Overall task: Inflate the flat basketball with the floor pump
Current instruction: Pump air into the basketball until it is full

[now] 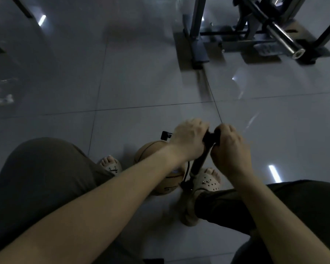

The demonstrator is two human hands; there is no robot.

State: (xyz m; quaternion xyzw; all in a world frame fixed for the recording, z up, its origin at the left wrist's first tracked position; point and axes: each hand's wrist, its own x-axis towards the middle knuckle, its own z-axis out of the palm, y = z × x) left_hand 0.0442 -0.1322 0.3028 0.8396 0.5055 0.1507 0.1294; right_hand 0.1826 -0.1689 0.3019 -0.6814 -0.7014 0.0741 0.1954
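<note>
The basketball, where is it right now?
In the head view the basketball sits on the floor, low centre, between the left foot and the pump, partly hidden by the left arm.

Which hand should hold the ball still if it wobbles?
Left, probably. The left hand and right hand both grip the pump handle, but the left is above the basketball, which lies left of the pump shaft; the right is on the shaft's far side.

Grey tiled floor (pixel 141 82), basketball (pixel 151 153), floor pump (pixel 197 164), metal gym frame (pixel 236 35)
</note>
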